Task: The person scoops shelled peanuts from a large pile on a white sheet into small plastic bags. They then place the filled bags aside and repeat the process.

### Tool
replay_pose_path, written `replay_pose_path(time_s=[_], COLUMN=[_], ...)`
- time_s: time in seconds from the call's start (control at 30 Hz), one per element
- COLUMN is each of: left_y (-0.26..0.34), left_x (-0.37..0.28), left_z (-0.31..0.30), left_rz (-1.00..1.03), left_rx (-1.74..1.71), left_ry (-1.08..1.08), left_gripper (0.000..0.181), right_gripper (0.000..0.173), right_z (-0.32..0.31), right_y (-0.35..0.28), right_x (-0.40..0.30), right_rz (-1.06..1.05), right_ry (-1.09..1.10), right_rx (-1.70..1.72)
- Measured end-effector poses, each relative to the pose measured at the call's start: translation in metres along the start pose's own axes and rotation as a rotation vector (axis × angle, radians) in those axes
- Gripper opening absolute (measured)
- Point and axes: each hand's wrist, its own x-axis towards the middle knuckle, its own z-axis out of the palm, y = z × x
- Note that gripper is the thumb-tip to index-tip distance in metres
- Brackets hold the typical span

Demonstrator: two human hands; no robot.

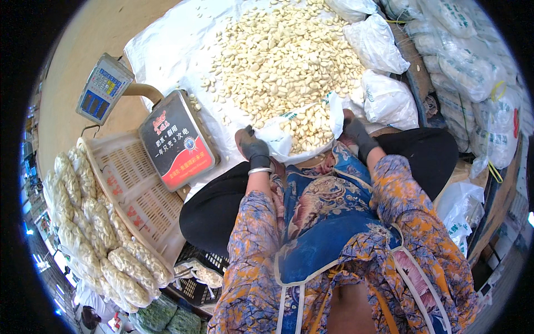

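Observation:
A large heap of pale flat beans or slices [283, 58] lies on a white plastic sheet [167, 37]. In front of my lap sits a white plastic bag [275, 140], its mouth spread wide and pale pieces [311, 127] inside. My left hand [253, 144], in a dark glove with bare-looking fingertips, is at the bag's left side. On the bag's right edge, my right hand [356, 131], gloved likewise, has its fingers closed on the plastic. The left fingers are partly hidden by the bag's edge.
A digital scale [179, 140] with its display [104, 89] stands at left, beside a plastic crate [133, 188] and filled clear bags [98, 225]. Filled white bags [390, 100] lie right of the heap; more are stacked [463, 62] farther right. A person [94, 307] is at lower left.

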Motion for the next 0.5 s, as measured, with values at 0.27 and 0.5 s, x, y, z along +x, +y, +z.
replay_pose_path(time_s=[0.27,0.5], left_y=[-0.084,-0.076], left_x=[0.004,0.022], left_z=[0.045,0.059], left_rz=[-0.772,-0.946], left_rx=[-1.084,-1.19], left_ry=[-0.413,-0.672], left_gripper=[0.04,0.042], right_gripper=[0.038,0.046], right_z=[-0.001,0.0], right_y=[-0.06,-0.072], right_x=[-0.047,-0.046], right_rz=[0.034,0.05], right_ry=[-0.552,-0.403], right_rx=[0.04,0.435])
